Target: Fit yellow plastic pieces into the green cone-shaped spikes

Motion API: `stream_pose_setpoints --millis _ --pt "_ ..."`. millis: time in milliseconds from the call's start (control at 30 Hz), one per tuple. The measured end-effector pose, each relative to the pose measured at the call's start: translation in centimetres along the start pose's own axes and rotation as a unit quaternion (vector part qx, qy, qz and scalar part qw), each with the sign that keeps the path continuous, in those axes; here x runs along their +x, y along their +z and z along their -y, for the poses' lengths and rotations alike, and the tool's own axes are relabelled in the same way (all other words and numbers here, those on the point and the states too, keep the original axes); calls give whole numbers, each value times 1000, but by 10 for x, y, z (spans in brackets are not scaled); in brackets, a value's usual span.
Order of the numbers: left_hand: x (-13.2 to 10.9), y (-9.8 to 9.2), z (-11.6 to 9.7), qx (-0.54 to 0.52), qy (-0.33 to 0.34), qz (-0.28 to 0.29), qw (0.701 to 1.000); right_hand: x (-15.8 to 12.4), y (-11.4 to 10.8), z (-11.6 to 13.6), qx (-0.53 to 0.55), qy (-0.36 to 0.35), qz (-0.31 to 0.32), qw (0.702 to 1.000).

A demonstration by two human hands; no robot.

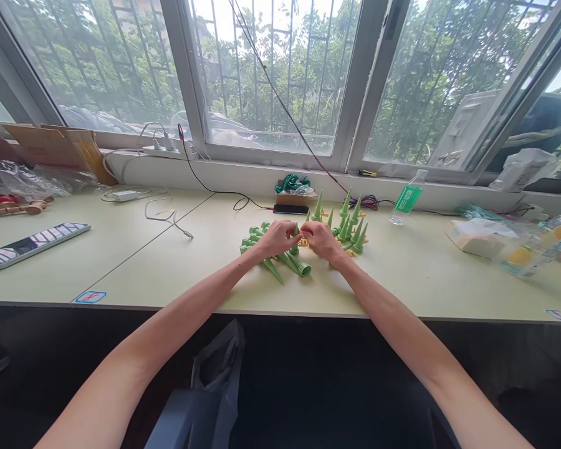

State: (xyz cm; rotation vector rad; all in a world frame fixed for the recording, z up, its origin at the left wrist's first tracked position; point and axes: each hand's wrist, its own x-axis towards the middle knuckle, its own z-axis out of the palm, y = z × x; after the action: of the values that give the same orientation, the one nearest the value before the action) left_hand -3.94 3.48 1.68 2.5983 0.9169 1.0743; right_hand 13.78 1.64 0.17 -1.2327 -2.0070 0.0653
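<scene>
My left hand (280, 238) is closed around a green plastic spike (295, 248) that stands point up on the table. Close against it, my right hand (320, 240) has its fingers pinched together by a small yellow plastic part (303, 242); the fingertips partly hide what they grip. Beneath and left of my left hand lies a pile of loose green spikes (273, 269), including one with its hollow wide end (303, 269) facing me. To the right of my right hand, several green spikes with yellow parts at their bases (356, 243) stand upright in a group.
Behind my hands are a black phone (290, 209) and a small box (293, 194) with green stuff in it. A bottle with a green label (406, 199) stands right of the spikes. Farther right sits a tissue pack (477, 236). A white cable (171, 218) and a tablet (35, 245) lie left.
</scene>
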Motion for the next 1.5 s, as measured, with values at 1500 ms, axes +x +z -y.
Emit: stream_pose_setpoints --millis 1500 --pt "0 -7 -6 -27 -76 37 996 0 -2 3 21 72 -61 995"
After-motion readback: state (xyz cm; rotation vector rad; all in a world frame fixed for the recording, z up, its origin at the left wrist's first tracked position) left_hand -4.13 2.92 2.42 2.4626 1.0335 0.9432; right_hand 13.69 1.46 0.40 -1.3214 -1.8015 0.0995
